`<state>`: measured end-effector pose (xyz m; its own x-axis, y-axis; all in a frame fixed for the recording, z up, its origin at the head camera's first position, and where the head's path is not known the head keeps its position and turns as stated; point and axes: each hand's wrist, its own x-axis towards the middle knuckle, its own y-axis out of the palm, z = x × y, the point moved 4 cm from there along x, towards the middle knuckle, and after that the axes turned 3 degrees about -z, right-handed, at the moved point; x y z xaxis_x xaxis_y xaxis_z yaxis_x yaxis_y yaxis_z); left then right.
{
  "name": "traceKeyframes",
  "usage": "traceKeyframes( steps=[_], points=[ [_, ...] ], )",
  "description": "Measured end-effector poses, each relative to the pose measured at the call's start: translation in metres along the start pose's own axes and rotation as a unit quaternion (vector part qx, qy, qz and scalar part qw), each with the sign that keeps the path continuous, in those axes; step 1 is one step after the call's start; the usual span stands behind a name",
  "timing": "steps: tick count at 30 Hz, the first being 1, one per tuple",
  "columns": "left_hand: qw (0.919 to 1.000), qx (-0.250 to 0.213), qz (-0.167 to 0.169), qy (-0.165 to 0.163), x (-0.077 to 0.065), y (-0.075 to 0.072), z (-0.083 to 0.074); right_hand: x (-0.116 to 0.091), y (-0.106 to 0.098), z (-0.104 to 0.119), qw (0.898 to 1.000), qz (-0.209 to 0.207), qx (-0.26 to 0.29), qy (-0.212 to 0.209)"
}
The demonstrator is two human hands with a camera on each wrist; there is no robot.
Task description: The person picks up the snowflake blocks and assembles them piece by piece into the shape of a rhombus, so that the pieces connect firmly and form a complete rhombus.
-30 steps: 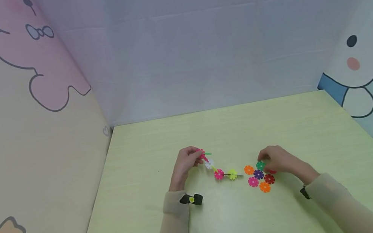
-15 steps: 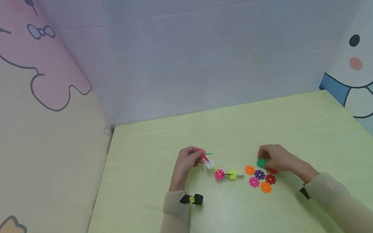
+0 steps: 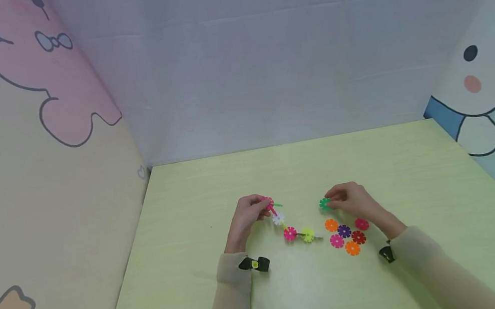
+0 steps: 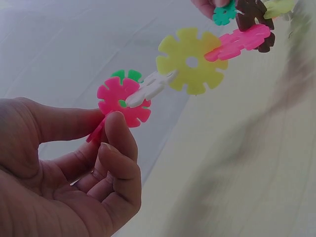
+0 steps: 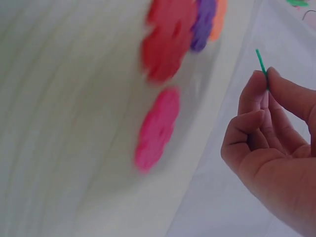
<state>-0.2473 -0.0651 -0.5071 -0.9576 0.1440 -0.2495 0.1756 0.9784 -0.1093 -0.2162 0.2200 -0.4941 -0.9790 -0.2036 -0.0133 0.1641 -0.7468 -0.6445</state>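
My left hand (image 3: 249, 218) pinches a pink notched plastic disc at one end of a chain of interlocking flower-shaped discs. In the left wrist view the chain runs from a pink disc (image 4: 114, 94) with a green disc behind it, through a white disc (image 4: 148, 91) and a yellow disc (image 4: 170, 49), to another pink disc (image 4: 239, 42) and a brown disc (image 4: 247, 17). A yellow-green disc (image 3: 308, 235) sits near its far end. To the right, my right hand (image 3: 359, 203) pinches a loose green disc (image 3: 324, 204) between thumb and fingertips, apart from the chain.
Several loose discs lie in a cluster below my right hand, among them a purple disc (image 3: 344, 231), a dark red disc (image 3: 358, 237), an orange disc (image 3: 353, 248) and a pink disc (image 3: 362, 224). All this is on a pale table (image 3: 188, 281) with walls behind and at the sides.
My right hand has lifted the green disc out of the cluster and carried it left, uncovering a pink disc. The chain's right end has dipped slightly; my left hand stays nearly in place.
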Motion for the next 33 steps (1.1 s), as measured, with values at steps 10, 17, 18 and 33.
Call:
traceKeyframes(
  steps=[10,17,18,33],
  points=[
    [0.9999,0.014,0.000,-0.004,0.001,0.001,0.000,0.012,0.037,0.028,0.985,0.037,0.167,0.032],
    [0.9998,0.018,0.002,-0.001,0.000,0.002,-0.001,0.014,0.053,0.043,0.981,0.045,0.188,0.023],
    [0.9998,0.019,0.003,-0.001,-0.001,0.003,-0.001,0.013,0.054,0.044,0.981,0.042,0.189,0.025],
    [0.9997,0.023,0.008,0.005,-0.001,0.002,-0.001,0.015,0.065,0.055,0.980,0.034,0.192,0.046]
  ],
)
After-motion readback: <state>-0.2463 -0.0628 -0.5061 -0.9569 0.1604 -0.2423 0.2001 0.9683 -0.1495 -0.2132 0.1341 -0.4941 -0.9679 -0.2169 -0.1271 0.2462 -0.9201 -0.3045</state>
